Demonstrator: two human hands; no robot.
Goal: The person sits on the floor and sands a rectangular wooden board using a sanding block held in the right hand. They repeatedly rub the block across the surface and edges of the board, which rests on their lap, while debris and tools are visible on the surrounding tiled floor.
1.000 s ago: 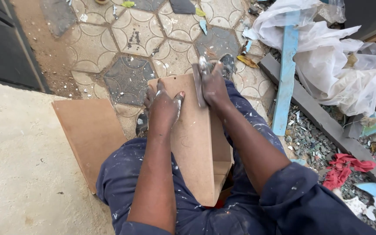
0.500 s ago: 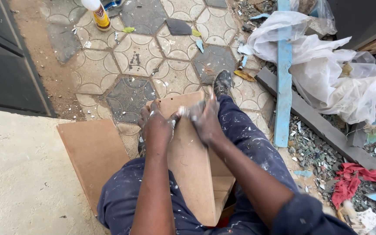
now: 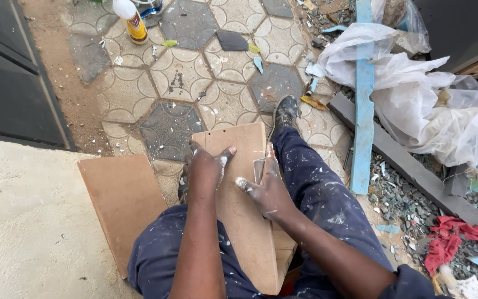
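Two paint-flecked hands on a brown board held across the lap of a seated person.

Left to right: a second brown board (image 3: 123,205) lying flat on the concrete step; the left hand (image 3: 206,169), fingers curled over the near board's (image 3: 244,221) left edge, gripping it; the right hand (image 3: 266,191), closed around a small flat tool (image 3: 259,169) pressed to the board's right edge. A second ago both hands sat higher, near the board's top; they have since slid down toward the middle, so work along the edge appears to be progressing. Beyond: glue bottle (image 3: 130,22), blue plank (image 3: 363,105), white plastic sheeting (image 3: 432,105), red rag (image 3: 449,235).
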